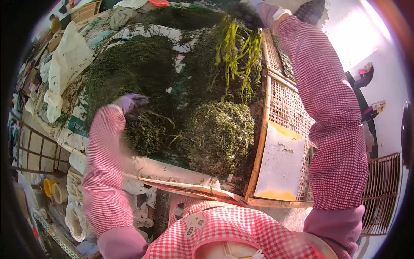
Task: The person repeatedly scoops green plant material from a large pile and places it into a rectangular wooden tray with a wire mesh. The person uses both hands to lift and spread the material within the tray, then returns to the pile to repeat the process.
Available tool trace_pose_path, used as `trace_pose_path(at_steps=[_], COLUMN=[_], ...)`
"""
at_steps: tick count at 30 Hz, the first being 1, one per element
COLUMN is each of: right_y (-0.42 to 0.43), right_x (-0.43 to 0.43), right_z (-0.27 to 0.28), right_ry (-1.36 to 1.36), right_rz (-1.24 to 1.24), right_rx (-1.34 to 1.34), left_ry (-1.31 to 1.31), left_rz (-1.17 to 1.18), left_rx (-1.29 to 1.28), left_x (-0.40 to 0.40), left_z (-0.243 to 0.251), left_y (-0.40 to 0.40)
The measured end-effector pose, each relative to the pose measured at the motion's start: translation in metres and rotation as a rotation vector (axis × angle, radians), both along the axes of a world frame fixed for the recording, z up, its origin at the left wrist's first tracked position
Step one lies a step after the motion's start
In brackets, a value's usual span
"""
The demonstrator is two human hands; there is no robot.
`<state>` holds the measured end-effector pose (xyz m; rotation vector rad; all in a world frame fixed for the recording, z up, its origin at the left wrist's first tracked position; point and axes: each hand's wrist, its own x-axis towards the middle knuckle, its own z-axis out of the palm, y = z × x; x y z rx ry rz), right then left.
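Observation:
My left hand (131, 103), in a purple glove, is over a tangled heap of dark green plant material (147, 134). Its fingers are blurred and partly lost against the dark strands. My right hand (261, 12), also gloved, reaches to the far top edge beside a dark clump (242, 14); its fingers are not clear. Long yellow-green strands (237, 55) hang over the greens below it. Closer to me sits a rounded mound of small-leaved greens (220, 136). My right forearm passes over a bamboo-framed woven tray (283, 100), which carries a pale board (280, 162) with yellow ends.
More dark greens (129, 64) spread over white and green sheeting (155, 30). A translucent plastic sheet (69, 61) lies at left. Below it are a metal grid (38, 150) and a yellow container (49, 187). A slatted rack (381, 194) stands at right. Another person (55, 24) is far off at upper left.

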<state>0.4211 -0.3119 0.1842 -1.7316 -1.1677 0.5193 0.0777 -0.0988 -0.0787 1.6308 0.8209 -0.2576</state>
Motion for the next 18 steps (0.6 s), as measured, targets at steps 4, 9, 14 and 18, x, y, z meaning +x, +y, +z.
trace_pose_path(at_steps=[4, 9, 14, 18], right_y=[-0.002, -0.031, -0.141, -0.305], right_x=[-0.024, -0.030, -0.010, 0.021], right_z=[-0.024, -0.039, -0.070, -0.140], right_ry=[-0.087, -0.173, -0.116, 0.362], right_rz=[0.009, 0.028, -0.041, -0.131], right_rx=[-0.092, -0.155, -0.314, -0.496], left_ry=[-0.225, -0.470, -0.983, -1.255], left_rz=[0.353, -0.855, -0.241, 0.249], left_rx=[-0.289, 0.029, -0.979, -1.218], left_x=[0.047, 0.129, 0.222, 0.283], left_z=[0.079, 0.089, 0.016, -0.044], left_y=[-0.007, -0.196, -0.335, -0.378])
